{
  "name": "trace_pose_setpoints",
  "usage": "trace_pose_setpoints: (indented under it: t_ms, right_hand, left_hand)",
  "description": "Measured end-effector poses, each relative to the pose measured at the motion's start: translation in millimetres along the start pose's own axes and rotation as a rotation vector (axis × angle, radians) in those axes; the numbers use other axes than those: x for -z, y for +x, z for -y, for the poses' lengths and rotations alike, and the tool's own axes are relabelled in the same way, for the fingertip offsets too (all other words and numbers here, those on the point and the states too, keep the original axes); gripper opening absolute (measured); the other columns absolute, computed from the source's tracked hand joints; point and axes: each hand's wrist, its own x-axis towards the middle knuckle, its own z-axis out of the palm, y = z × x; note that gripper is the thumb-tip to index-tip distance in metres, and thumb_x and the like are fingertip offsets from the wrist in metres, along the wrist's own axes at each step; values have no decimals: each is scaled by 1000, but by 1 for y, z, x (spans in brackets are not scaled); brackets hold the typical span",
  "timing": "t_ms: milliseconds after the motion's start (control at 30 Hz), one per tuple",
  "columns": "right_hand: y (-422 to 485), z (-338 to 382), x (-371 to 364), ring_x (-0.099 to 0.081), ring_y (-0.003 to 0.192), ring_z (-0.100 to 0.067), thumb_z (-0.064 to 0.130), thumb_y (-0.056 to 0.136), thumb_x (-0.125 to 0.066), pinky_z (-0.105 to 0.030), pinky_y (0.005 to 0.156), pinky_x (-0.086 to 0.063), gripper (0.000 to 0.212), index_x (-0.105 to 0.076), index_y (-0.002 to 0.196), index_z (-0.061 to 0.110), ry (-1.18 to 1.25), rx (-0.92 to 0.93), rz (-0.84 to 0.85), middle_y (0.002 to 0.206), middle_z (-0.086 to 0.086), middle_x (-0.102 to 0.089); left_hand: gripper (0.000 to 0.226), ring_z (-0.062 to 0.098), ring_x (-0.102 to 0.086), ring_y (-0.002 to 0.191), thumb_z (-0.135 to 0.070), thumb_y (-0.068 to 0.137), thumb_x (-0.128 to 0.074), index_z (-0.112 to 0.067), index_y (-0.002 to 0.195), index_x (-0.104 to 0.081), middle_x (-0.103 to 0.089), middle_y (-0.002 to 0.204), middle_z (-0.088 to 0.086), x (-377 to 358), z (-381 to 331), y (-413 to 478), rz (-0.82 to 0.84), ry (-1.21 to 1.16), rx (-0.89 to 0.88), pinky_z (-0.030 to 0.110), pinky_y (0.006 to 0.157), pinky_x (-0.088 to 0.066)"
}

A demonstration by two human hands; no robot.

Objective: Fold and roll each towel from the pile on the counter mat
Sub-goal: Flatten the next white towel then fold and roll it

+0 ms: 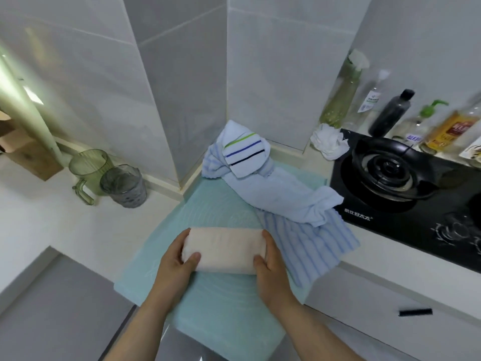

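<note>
A pale peach towel, rolled into a thick cylinder, lies across the middle of the teal counter mat. My left hand grips its left end, thumb on the front. My right hand grips the right end the same way. Behind it lies the pile: a crumpled light blue towel, a blue-and-white striped towel spread flat under it, and a white towel with green, blue and black stripes on top near the wall corner.
A black gas hob fills the counter to the right, with several bottles and a crumpled white tissue behind it. Left of the mat stand a green jug and a grey cup. The mat overhangs the counter's front edge.
</note>
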Motion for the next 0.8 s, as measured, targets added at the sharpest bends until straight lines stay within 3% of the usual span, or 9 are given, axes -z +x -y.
trace_pose_setpoints:
  t_ms: [133,267,333,467,533,600,700,800]
  right_hand:
    - [-13,24,13,-31,136,-6,-5,91,-43,-16,111,-19,63,-31,148,21,75,-130,-41,148,7,-35]
    - [-42,45,43,-38,132,-6,-1,90,-47,-26,115,-27,63,-36,145,28,142,-165,-99,144,12,-40]
    - [-58,54,64,-48,117,-1,1,91,-51,-24,107,-38,60,-41,139,36,192,-154,-116,134,19,-46]
    - [-86,69,112,-66,86,3,-2,91,-56,-23,83,-53,57,-49,127,41,315,-112,-179,103,26,-68]
    - [-97,73,132,-68,76,2,-5,91,-55,-22,73,-54,56,-50,125,40,339,-98,-220,86,28,-70]
    - [-109,74,149,-69,84,0,-5,91,-55,-22,71,-53,57,-51,126,39,373,-83,-272,96,23,-69]
    - [-123,74,170,-67,97,-5,-2,91,-57,-28,83,-55,60,-51,128,44,402,-55,-350,118,14,-64]
    - [-137,69,196,-66,100,-14,-1,90,-58,-33,88,-55,61,-53,123,50,413,-35,-415,117,10,-66]
  left_hand:
    - [57,22,-54,123,-30,73,-62,-40,127,-49,-57,133,-2,-4,-27,-3,77,6,56,49,106,-43]
    - [47,24,-58,114,-6,89,-64,-36,124,-56,-59,125,5,-16,-59,-24,93,-157,41,38,85,-53]
    - [49,26,-59,112,-2,90,-62,-40,120,-59,-61,122,9,-21,-72,-33,129,-197,25,35,80,-51]
    - [55,28,-63,98,-10,72,-73,-52,109,-66,-63,119,10,-36,-106,-53,251,-242,-27,43,85,-51]
    - [57,31,-63,103,0,82,-71,-52,107,-67,-62,122,11,-47,-119,-56,303,-270,-54,45,88,-51]
    - [60,29,-63,106,5,87,-65,-51,106,-67,-62,125,7,-59,-135,-60,347,-254,-86,42,86,-53]
    - [59,21,-64,99,8,84,-66,-45,111,-66,-65,121,-6,-82,-161,-66,425,-219,-166,27,73,-58]
    - [60,19,-64,99,8,88,-60,-48,108,-67,-66,120,-10,-108,-179,-72,499,-194,-212,31,81,-55]
